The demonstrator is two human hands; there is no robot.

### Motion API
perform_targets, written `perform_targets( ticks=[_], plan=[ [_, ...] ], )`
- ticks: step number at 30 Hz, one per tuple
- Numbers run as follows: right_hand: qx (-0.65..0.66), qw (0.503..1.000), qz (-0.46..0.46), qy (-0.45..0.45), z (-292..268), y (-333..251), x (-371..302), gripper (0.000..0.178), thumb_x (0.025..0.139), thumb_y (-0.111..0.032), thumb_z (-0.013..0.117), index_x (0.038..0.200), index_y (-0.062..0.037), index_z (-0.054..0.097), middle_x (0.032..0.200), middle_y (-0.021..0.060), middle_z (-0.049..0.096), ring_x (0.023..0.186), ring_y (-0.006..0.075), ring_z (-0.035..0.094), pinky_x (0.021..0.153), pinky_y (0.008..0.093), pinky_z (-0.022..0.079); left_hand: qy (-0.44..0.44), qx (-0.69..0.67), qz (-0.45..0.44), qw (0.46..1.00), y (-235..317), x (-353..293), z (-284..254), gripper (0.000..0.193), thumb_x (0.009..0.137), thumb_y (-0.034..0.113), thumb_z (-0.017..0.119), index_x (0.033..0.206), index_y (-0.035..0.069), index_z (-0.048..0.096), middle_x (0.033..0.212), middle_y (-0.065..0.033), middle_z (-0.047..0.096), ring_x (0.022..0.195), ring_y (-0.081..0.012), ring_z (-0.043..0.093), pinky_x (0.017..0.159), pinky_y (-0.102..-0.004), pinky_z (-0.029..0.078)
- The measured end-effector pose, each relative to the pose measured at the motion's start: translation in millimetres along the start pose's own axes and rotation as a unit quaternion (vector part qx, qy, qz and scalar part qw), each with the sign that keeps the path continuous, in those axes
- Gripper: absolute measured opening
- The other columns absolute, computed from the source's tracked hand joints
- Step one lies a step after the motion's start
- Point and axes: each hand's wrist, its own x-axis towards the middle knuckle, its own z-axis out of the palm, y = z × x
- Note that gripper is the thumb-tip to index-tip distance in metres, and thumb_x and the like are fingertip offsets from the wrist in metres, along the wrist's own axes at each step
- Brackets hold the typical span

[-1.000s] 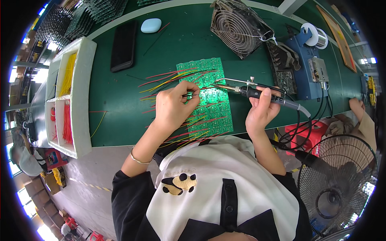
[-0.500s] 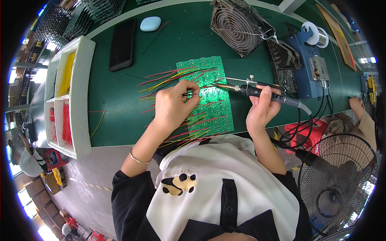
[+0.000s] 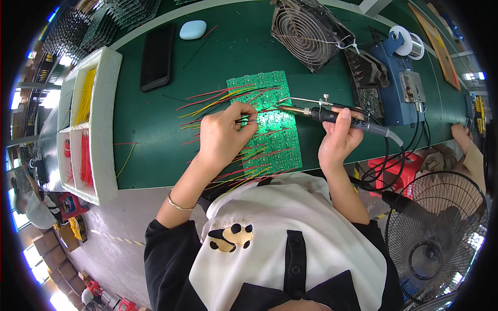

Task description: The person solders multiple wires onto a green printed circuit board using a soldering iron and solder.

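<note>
We list one green rectangular circuit-board panel [image 3: 280,137], flat on the dark green bench [image 3: 150,135], between our hands.

Left hand [image 3: 226,132]: over the panel's left edge, thumb and forefinger pinched together on thin dark wire [image 3: 241,121].

Right hand [image 3: 340,144]: beyond the panel's right edge, apart from it, gripping one black-and-grey soldering iron [image 3: 322,115] with a slim metal tube [image 3: 302,99] above its shaft. The iron's tip points left over the panel, near our left fingertips; whether it touches, we cannot tell.

Red, yellow and black thin wires [image 3: 207,106]: fanned leftward off the panel, above and below our left hand.

One white compartmented box [image 3: 106,135], holding yellow and red wires: left, well apart from both hands.
</note>
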Motion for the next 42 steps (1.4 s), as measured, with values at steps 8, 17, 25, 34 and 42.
perform_targets(
  ticks=[8,17,25,34,42],
  plan=[
    [0.032,0.999,0.011,0.016,2.3,-6.2,0.6,0.020,0.091,-0.017,0.045,0.079,-0.0015,0.049,0.056,-0.0021,0.038,0.047,0.0035,0.030,0.044,0.0200,0.025,0.000,0.003,-0.001,1.000,-1.3,-0.6,-0.5,0.009,0.068,0.004,0.067,0.075,0.005,0.061,0.046,0.0015,0.035,0.042,-0.0048,0.028,0.041,-0.0206,0.026],
    [0.087,0.996,0.013,0.036,-5.2,-9.2,6.6,0.023,0.092,-0.021,0.043,0.079,-0.0033,0.049,0.054,-0.0033,0.032,0.049,0.0043,0.028,0.047,0.0220,0.024,-0.024,0.057,0.005,0.998,2.3,4.7,-17.1,0.013,0.075,0.006,0.061,0.082,0.004,0.051,0.053,-0.0053,0.049,0.042,-0.0162,0.048,0.040,-0.0281,0.036],
    [0.115,0.992,0.003,0.043,-25.1,-11.1,6.6,0.022,0.090,-0.020,0.048,0.081,-0.0002,0.050,0.055,-0.0017,0.039,0.046,0.0030,0.032,0.043,0.0187,0.026,0.031,0.040,0.038,0.998,-3.3,10.5,-31.7,0.016,0.081,0.001,0.055,0.089,-0.001,0.041,0.069,-0.0136,0.054,0.055,-0.0277,0.056,0.049,-0.0328,0.043],
    [0.094,0.994,0.015,0.045,-26.2,-15.8,3.8,0.021,0.092,-0.020,0.043,0.081,-0.0029,0.049,0.056,-0.0029,0.034,0.049,0.0043,0.030,0.047,0.0214,0.024,0.025,-0.056,-0.037,0.997,19.8,10.8,-44.7,0.009,0.081,-0.002,0.055,0.084,-0.001,0.046,0.066,-0.0057,0.050,0.048,-0.0075,0.038,0.044,-0.0219,0.032],
    [0.084,0.995,0.009,0.048,-22.0,-15.0,2.2,0.020,0.092,-0.019,0.045,0.081,-0.0026,0.049,0.054,-0.0031,0.034,0.047,0.0040,0.029,0.045,0.0211,0.023,-0.028,-0.056,0.029,0.998,30.1,24.4,-2.8,0.008,0.072,-0.003,0.062,0.075,-0.001,0.055,0.069,-0.0007,0.051,0.057,-0.0033,0.039,0.048,-0.0167,0.031]
  ],
)
